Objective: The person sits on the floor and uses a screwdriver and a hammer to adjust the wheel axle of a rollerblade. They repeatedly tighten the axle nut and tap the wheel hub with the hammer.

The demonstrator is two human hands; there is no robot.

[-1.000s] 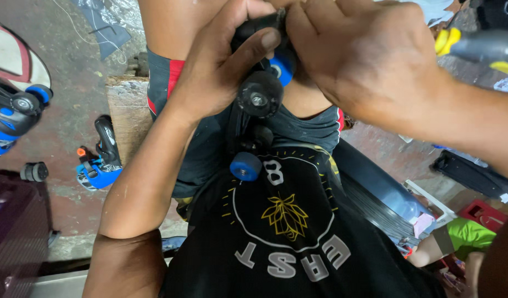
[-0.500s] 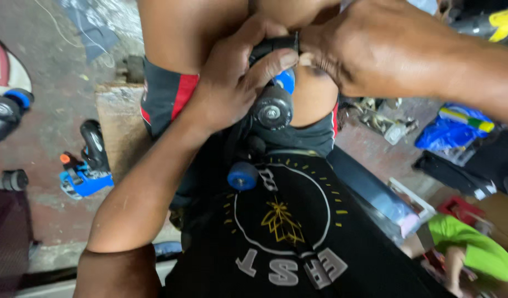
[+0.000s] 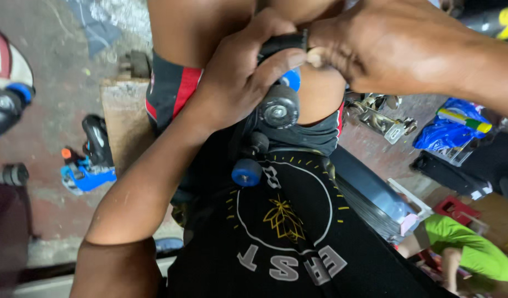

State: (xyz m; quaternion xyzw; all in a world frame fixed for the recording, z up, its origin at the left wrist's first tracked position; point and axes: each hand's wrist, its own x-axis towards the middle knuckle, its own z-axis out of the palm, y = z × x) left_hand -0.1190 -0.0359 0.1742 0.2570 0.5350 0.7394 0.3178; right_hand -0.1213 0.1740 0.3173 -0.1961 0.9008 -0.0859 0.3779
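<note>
Nearest the camera is the wearer's black shirt (image 3: 287, 243) with a pale round emblem, filling the lower middle of the view. Just above it, a black inline roller skate (image 3: 265, 138) is held against the lap and bare knees, its wheels pointing up toward the camera: a small blue wheel (image 3: 246, 172) lowest, a grey wheel with a metal hub (image 3: 278, 107) above it, and part of another blue wheel (image 3: 291, 80) higher still.

The left hand (image 3: 237, 77) comes up from the lower left and wraps around the skate's frame, fingers (image 3: 284, 59) curled tight over the black top end, thumb side against the knee. The right hand (image 3: 375, 47) enters from the upper right, its fingers closed and pinched against that same black end, touching the left hand's fingertips (what lies between them is hidden).

Farther off, on the stained concrete floor (image 3: 55, 99), a blue and black skate (image 3: 88, 165) lies at left beside a wooden block (image 3: 121, 116). At right lie a metal bracket (image 3: 383, 118) and a blue plastic bag (image 3: 447, 129).
</note>
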